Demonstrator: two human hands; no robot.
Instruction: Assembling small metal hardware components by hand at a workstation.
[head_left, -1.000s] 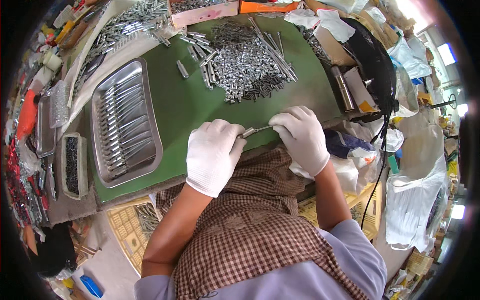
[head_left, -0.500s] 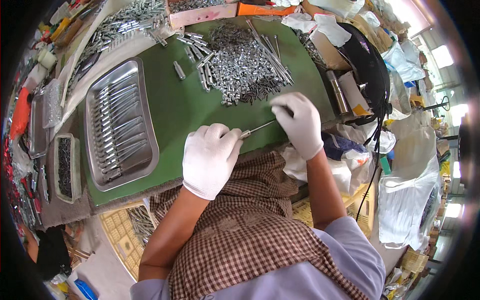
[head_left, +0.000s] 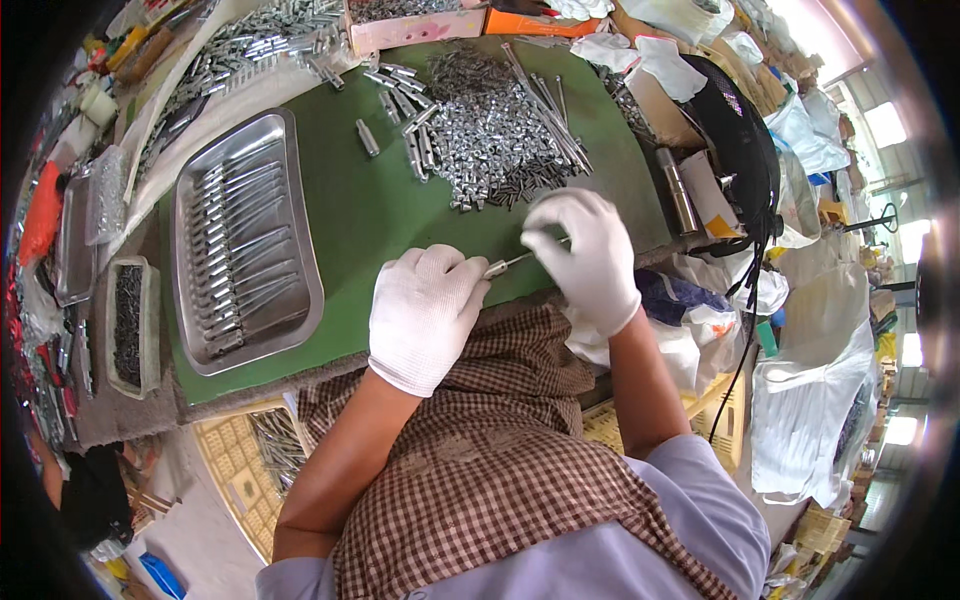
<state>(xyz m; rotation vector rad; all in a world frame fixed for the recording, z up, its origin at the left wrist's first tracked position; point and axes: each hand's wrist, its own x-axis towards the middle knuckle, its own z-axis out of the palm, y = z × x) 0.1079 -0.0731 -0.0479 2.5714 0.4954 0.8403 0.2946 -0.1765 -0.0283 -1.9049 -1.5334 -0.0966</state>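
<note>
My left hand [head_left: 424,318], in a white knit glove, is closed around a thin metal rod [head_left: 516,261] with a small silver cylindrical fitting at the finger end. The rod points right, over the near edge of the green work mat [head_left: 350,220]. My right hand [head_left: 590,262], gloved too, is curled at the rod's far end. Motion smears its fingers, so whether they grip the rod is unclear. Beyond both hands lies a heap of small silver metal pieces [head_left: 485,150], with short dark screws [head_left: 515,188] at its near side.
On the left, a steel tray [head_left: 310,300] holds a row of rods with cylindrical ends. Beside it stands a narrow box of dark small parts [head_left: 130,325]. Long metal rods [head_left: 550,115] lie by the heap. A metal cylinder [head_left: 676,190] and black mesh bag [head_left: 735,130] sit right.
My right hand has moved slightly left along the rod, its fingers now overlapping the rod's far end. My left hand keeps its hold on the rod, nearly in place.
</note>
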